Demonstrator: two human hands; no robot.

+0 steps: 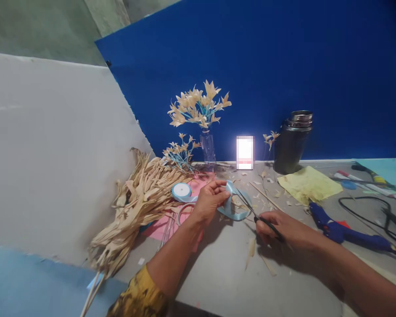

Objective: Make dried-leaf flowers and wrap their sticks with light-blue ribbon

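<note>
My left hand (211, 200) pinches a light blue satin ribbon (239, 215) between thumb and fingers. The ribbon loops down onto the table below the hand. Black-handled scissors (266, 221) are gripped in my right hand (279, 226), their blades pointing up and left against the ribbon; I cannot tell whether they have cut into it. A ribbon spool (181, 190) with a white centre lies left of my left hand, a strip of ribbon trailing from it. Beneath my left forearm is pink paper (155, 227).
A large bundle of dried husks (132, 215) lies at left. Behind stand a clear bottle (207, 147) holding husk flowers (198, 105) and a dark flask (292, 145). At right are a yellow cloth (310, 184) and a blue glue gun (346, 231) with its cord. Scraps litter the table.
</note>
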